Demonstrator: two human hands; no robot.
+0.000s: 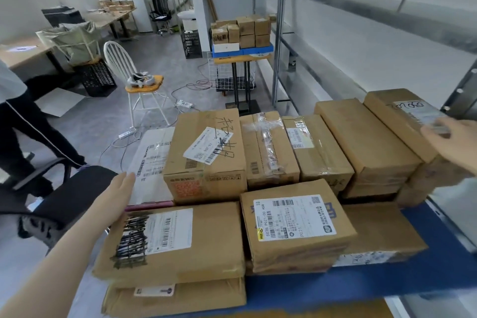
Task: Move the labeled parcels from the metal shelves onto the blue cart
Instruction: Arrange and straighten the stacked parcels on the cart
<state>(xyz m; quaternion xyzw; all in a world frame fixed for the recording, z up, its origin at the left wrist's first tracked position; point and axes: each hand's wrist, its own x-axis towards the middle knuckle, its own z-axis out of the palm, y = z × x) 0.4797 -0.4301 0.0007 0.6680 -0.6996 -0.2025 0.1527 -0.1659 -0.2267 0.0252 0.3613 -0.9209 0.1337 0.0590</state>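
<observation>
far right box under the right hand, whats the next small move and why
Probably nudge the far right box inward, toward its neighbour: the right hand lies flat on its label, and the box perches on a lower box at the stack's outer edge.

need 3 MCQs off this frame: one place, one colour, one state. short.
1. Where is the left hand?
A) on the white chair
B) at the left edge of the parcels
C) on a shelf

2. What colour is the cart deck?
A) blue
B) grey
C) red

3. The label on the front-left parcel is:
A) clean
B) torn off
C) scribbled over in black

Answers:
1 B: its straight fingers lie along the stack's left side.
2 A: blue shows beside the parcels at the front right.
3 C: black pen strokes cover the label's left part.
</observation>
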